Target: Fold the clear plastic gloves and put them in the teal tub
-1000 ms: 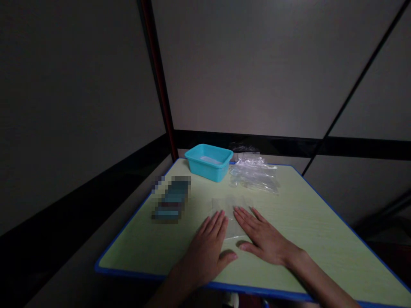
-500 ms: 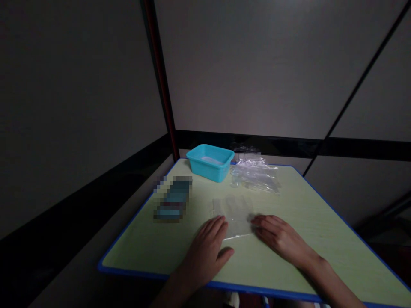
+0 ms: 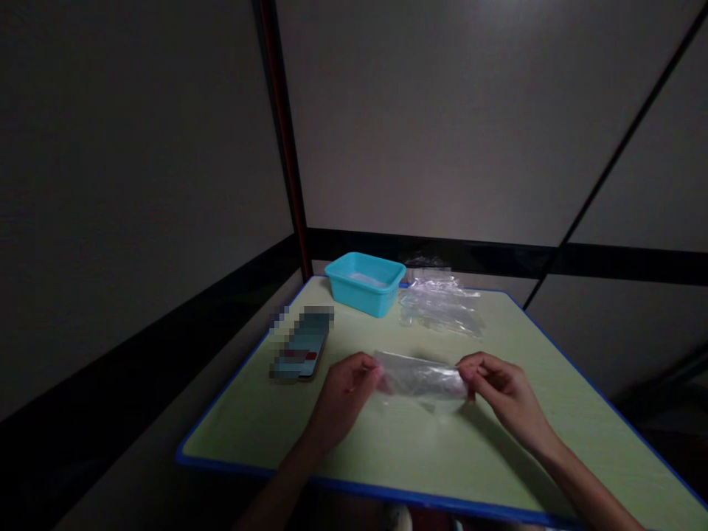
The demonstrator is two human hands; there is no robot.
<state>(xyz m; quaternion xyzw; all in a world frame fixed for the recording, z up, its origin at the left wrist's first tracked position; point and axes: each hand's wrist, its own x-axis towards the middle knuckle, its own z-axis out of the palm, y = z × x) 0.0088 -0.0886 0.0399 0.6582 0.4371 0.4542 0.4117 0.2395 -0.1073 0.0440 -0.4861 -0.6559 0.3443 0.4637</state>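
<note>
A clear plastic bag [image 3: 423, 377] is stretched between my two hands, just above the tabletop. My left hand [image 3: 347, 391] pinches its left end between thumb and fingers. At the opposite end, my right hand [image 3: 501, 387] grips the bag with thumb and fingertips. The bag looks folded over into a narrow strip, and its lower edge is blurred.
Toward the back of the pale green, blue-edged table [image 3: 420, 461] stands a turquoise plastic basin [image 3: 365, 293]. Right of it lies a heap of clear plastic bags [image 3: 442, 302]. A flat, pixelated phone-like object [image 3: 304, 343] rests on the left. Walls enclose the back and left.
The bag lay flat on the table with both hands resting at its sides. Now it is lifted and folded, and each hand has closed on one end.
</note>
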